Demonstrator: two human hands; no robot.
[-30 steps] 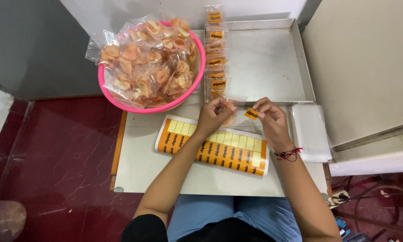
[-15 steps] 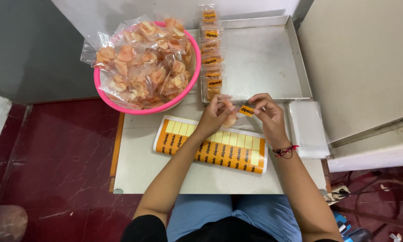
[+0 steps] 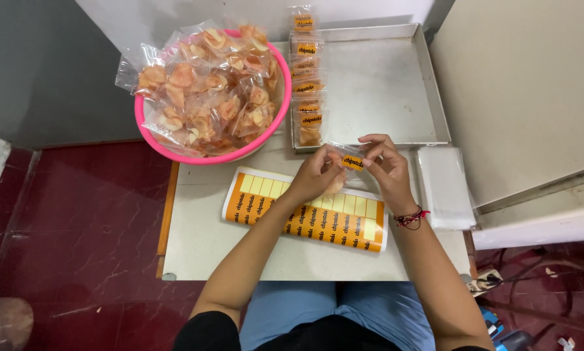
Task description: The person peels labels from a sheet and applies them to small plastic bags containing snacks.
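Observation:
My left hand (image 3: 314,174) and my right hand (image 3: 384,164) meet above the small white table (image 3: 201,240). Between them is a small clear snack packet (image 3: 341,170) with an orange sticker (image 3: 353,162) on it; both hands pinch the packet. Under the hands lies a sheet of orange and yellow stickers (image 3: 305,218), partly peeled. A row of labelled packets (image 3: 307,84) lies along the left side of the metal tray (image 3: 383,84).
A pink basin (image 3: 175,146) heaped with clear packets of orange snacks (image 3: 207,84) stands at the back left. A stack of empty clear bags (image 3: 444,185) lies at the table's right edge. Dark red floor lies on the left, a pale wall on the right.
The view shifted slightly. My hands stayed together over the sticker sheet, and the orange sticker between them now sits on the packet.

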